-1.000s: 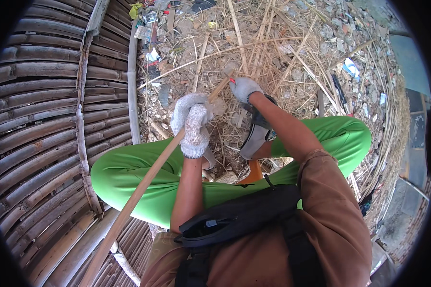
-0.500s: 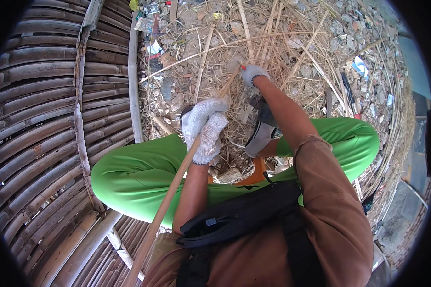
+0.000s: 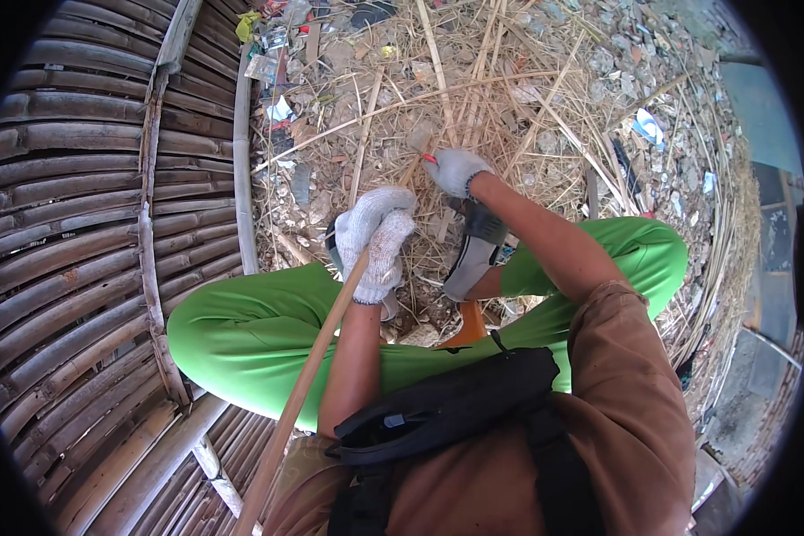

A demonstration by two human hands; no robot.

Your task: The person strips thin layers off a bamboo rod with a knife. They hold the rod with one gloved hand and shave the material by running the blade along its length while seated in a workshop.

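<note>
A long bamboo strip [image 3: 307, 371] runs up from the lower left, beside my body, into my left hand [image 3: 372, 239]. That hand wears a white knitted glove, and its fingers are wrapped round the strip. My right hand [image 3: 461, 171], gloved too, is closed on a small red-handled tool [image 3: 430, 159]; the tool's working end is too blurred to make out. It sits close to the strip's far end, just beyond my left hand. Whether tool and strip touch, I cannot tell.
A slatted bamboo wall or platform [image 3: 80, 192] fills the left side. Thin bamboo strips [image 3: 439, 67], shavings and litter cover the ground ahead. My green-trousered legs [image 3: 241, 339] are spread either side, with my shoe [image 3: 479, 241] near my right hand. A black bag [image 3: 447, 402] lies across my lap.
My right hand with the red-handled tool has come back toward me and left, nearer my left hand. My left hand still grips the bamboo strip. The view has shifted slightly.
</note>
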